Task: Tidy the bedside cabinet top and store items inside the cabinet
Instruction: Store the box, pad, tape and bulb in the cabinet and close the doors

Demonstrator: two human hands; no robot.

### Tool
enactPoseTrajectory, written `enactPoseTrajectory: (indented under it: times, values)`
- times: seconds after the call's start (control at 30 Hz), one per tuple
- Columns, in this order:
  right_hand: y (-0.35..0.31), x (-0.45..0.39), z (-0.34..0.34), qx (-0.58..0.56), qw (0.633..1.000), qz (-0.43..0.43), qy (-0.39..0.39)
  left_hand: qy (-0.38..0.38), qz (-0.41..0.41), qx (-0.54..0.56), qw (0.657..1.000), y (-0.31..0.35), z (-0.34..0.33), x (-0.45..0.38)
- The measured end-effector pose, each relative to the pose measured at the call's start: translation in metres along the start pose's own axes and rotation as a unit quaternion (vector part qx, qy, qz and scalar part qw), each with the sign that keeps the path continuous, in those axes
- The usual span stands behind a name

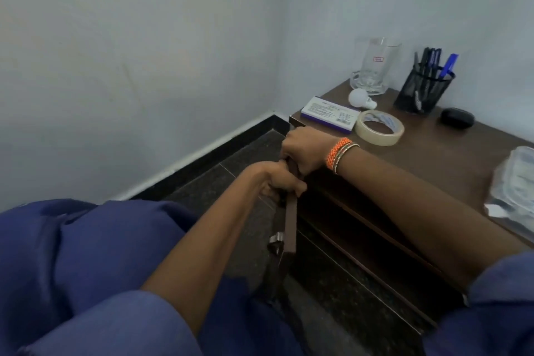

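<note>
At the centre of the frame, a person in blue clothing gripped the top edge of an open cabinet door [289, 225] with both hands. The left hand [281, 182] curled round the edge lower down, and the right hand [303, 150], with orange and metal bangles [341, 154] at the wrist, clamped on it just above, the two hands nearly touching. The brown bedside cabinet [427, 159] filled the right of the frame, its dark inside showing below the top. On the top stood a glass mug [374, 66] and a black mesh pen holder [423, 88] at the back, with a white light bulb [361, 98], a flat white-and-purple box [329, 113], a roll of tape [378, 127] and a small black case [457, 120] nearer. A clear plastic packet [515, 185] lay at the right edge.
</note>
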State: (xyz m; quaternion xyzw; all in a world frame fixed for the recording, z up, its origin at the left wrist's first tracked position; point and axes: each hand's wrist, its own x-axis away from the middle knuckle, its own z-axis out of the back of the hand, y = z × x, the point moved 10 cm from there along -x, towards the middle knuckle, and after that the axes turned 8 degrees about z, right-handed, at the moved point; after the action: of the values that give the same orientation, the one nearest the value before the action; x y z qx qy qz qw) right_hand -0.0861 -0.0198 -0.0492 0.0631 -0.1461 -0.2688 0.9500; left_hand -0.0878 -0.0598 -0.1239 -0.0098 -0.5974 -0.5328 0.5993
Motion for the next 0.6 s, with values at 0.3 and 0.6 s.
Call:
enactPoseTrajectory:
  times: [0.3, 0.6]
  values:
    - [0.016, -0.041, 0.012, -0.012, 0.994, -0.090, 0.061, 0.056, -0.042, -0.095, 0.993, -0.024, 0.088, 0.028]
    - [0.030, -0.047, 0.001, -0.073, 0.975, -0.177, 0.113, 0.188, -0.069, -0.220, 0.955, -0.013, 0.140, 0.027]
